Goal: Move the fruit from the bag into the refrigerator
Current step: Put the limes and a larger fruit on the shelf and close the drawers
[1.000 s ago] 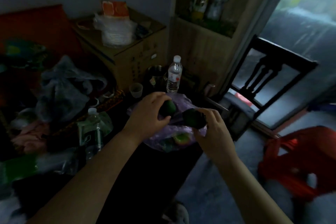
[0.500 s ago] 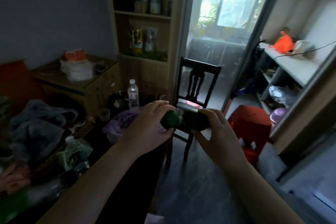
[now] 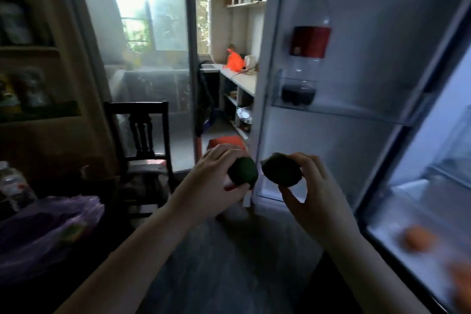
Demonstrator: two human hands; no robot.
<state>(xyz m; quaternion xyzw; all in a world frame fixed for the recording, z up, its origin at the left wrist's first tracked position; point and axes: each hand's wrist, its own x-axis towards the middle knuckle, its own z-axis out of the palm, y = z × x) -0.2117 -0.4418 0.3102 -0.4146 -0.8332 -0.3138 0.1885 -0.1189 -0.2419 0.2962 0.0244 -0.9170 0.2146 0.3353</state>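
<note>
My left hand [image 3: 211, 186] grips a dark green fruit [image 3: 243, 169], and my right hand [image 3: 313, 196] holds a second dark green fruit [image 3: 281, 171] right beside it, in front of me at chest height. The refrigerator [image 3: 413, 186] stands open on the right, its lit inside showing a shelf with an orange fruit [image 3: 418, 238]. Its open door [image 3: 344, 84] faces me just behind the two fruits. The purple plastic bag [image 3: 51, 222] lies on the dark table at the lower left, with a green fruit showing through it.
The door shelf carries a dark drinks bottle [image 3: 303, 58] with a red label. A dark wooden chair [image 3: 142, 140] stands between the table and the doorway. A red stool [image 3: 225, 141] sits behind my hands. A water bottle [image 3: 12, 186] stands at the far left.
The view has swung right from the table to the open refrigerator. Both hands have carried the green fruits away from the bag and a little apart from each other.
</note>
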